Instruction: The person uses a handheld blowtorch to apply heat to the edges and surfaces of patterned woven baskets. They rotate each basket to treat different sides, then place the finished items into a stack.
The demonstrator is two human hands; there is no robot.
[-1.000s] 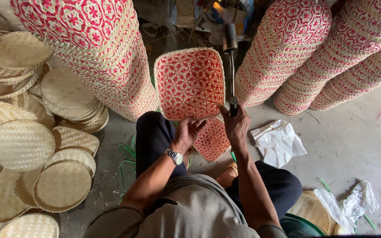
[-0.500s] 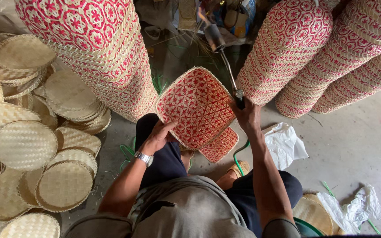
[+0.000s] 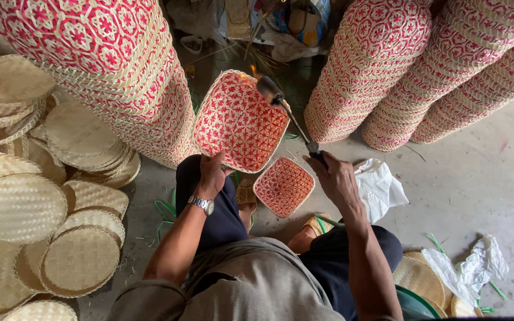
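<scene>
Concrete floor: two red woven baskets, one torch.

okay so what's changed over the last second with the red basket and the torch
The left hand has turned the red woven basket, so a different edge now meets the torch in the right hand. The torch head has shifted left to the basket's upper rim, where a small flame shows. Both hands kept their grips. The small red basket on the floor and the tall basket stacks stayed put.
</scene>
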